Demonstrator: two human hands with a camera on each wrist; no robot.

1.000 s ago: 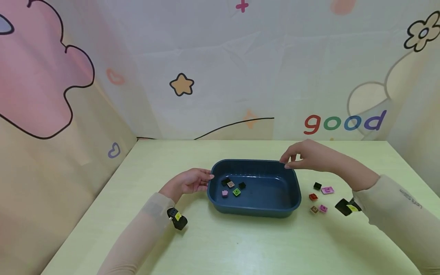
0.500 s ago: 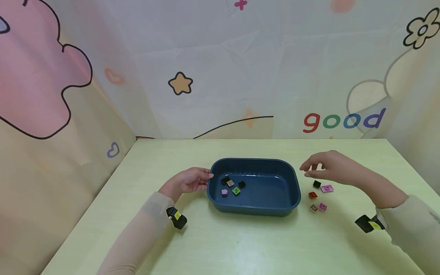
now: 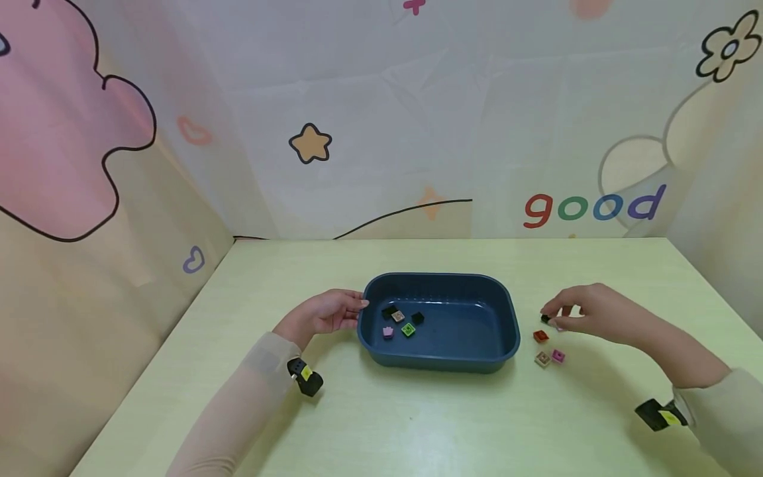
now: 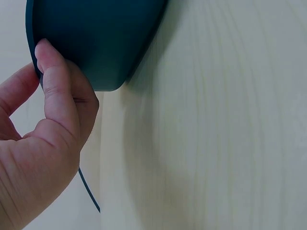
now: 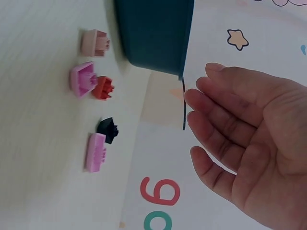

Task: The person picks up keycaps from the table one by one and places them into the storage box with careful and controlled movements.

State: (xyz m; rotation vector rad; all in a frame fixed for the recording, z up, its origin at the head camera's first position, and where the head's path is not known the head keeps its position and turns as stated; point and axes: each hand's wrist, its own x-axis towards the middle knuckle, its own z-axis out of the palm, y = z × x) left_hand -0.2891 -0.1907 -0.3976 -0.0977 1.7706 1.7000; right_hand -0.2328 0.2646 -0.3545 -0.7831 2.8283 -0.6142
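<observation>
My left hand point(image 3: 330, 311) grips the left rim of a dark blue tub point(image 3: 441, 361); the left wrist view shows the fingers point(image 4: 57, 91) against its edge. My right hand point(image 3: 602, 315) is over small block-like plastic pieces right of the tub. In the head view its fingertips are at a black piece point(image 3: 545, 319), partly hiding it and a pink oblong piece point(image 5: 96, 152). The right wrist view has the fingers loosely curved, apart from the pieces, holding nothing. Nearby lie a red piece point(image 3: 540, 336), a tan piece point(image 3: 542, 359) and a small pink piece point(image 3: 558, 356).
Inside the tub's left part lie several pieces, including a green one point(image 3: 408, 330), a pink one point(image 3: 388, 332) and a black one point(image 3: 418, 318). The pale wooden table point(image 3: 387, 430) meets a printed cloth backdrop point(image 3: 381, 132) behind.
My right hand has moved from above the tub's far right corner, rightward and down to the loose pieces. My left hand has stayed on the tub's rim.
</observation>
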